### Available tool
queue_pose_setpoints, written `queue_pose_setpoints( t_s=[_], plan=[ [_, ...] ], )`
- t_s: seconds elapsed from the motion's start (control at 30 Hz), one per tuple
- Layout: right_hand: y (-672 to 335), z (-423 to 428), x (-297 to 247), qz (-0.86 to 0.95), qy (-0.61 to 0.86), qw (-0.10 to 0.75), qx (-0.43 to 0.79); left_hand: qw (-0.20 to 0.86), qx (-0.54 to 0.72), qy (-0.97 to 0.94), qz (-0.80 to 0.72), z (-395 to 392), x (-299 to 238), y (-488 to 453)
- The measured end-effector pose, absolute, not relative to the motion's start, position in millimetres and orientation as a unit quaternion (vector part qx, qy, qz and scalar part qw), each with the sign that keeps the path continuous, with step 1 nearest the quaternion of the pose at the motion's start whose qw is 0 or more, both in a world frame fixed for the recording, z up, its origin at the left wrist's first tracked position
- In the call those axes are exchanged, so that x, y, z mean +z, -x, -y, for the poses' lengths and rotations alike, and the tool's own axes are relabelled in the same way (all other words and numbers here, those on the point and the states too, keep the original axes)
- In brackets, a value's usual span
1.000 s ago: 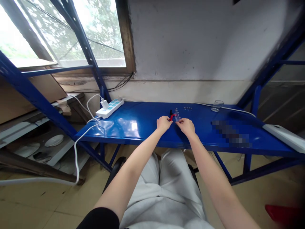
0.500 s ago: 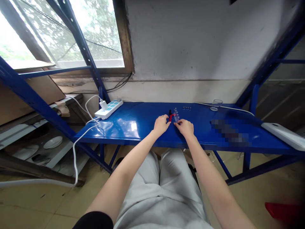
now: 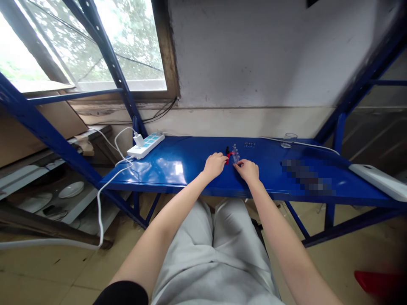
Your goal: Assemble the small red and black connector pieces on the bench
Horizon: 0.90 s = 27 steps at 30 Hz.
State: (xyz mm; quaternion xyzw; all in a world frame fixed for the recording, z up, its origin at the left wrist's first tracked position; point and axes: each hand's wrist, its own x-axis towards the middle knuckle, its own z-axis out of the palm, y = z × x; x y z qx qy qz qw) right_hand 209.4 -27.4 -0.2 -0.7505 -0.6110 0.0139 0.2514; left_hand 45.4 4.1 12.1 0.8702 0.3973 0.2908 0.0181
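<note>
A small clear, knobbly plastic strip [image 3: 235,153] lies lengthwise on the blue table, pointing away from me. Thumb and forefinger of my right hand [image 3: 248,170] are closed at its near end. Just left of the strip is a small red piece [image 3: 227,161], with a black piece [image 3: 227,150] beyond it. My left hand [image 3: 215,164] has its fingers drawn together, their tips on the red piece and partly covering it. Behind the strip, to the right, several tiny metal pieces [image 3: 249,145] stand in a row; they are too small to name.
On the blue table [image 3: 190,150], a white power strip [image 3: 146,145] with a plug and cable lies at the left. A clear glass [image 3: 288,140] stands at the back right. A blurred-out dark object [image 3: 305,174] and a white device [image 3: 378,180] lie on the right.
My left hand's fingers have come closer together and shifted slightly at the red piece. My right hand stays at the strip's near end, almost unmoved.
</note>
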Motion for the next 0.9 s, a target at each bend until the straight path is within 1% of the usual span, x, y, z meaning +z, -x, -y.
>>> queue_pose_setpoints(
  t_s=[0.2,0.4,0.53,0.7,0.8,0.9],
  plan=[
    [-210.0,26.9,-0.5,0.610,0.751,0.250,0.019,0.120,0.366,-0.824,-0.416,-12.7,7.7,-47.0],
    [-210.0,28.1,0.4,0.612,0.745,0.263,0.024,0.151,0.388,-0.796,-0.439,-13.1,3.8,-54.3],
    [-209.8,31.3,0.2,0.625,0.719,0.303,0.024,0.168,0.415,-0.788,-0.423,-13.6,9.2,-42.0],
    [-197.8,34.7,5.7,0.692,0.621,0.366,0.036,0.230,0.511,-0.712,-0.422,-22.0,13.1,2.7],
    [-176.8,28.5,13.4,0.724,0.589,0.357,0.040,0.266,0.571,-0.647,-0.431,-25.8,9.0,26.8],
    [-150.0,15.3,19.1,0.753,0.585,0.300,0.044,0.300,0.619,-0.591,-0.422,-25.4,3.1,38.4]
  ],
)
